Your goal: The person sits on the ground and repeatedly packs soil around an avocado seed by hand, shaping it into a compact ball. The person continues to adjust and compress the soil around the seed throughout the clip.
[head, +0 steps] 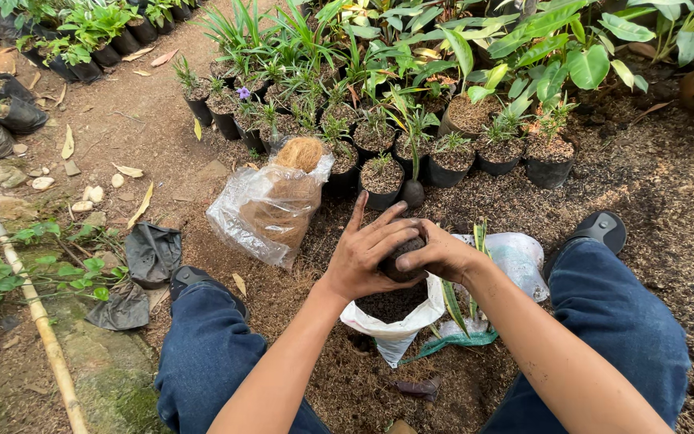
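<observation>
Both hands meet over a white bag (395, 325) of dark soil. The left hand (367, 253) curls its grip around a small black pot (402, 255), fingers spread across its top. The right hand (442, 255) closes on the pot's other side, so the pot sits pressed between both palms, just above the bag's open mouth. The person sits on bare, soil-strewn ground outdoors, knees in blue jeans either side. A clear sack (271, 205) of coconut fibre stands nearby, with rows of potted plants (379, 153) beyond.
</observation>
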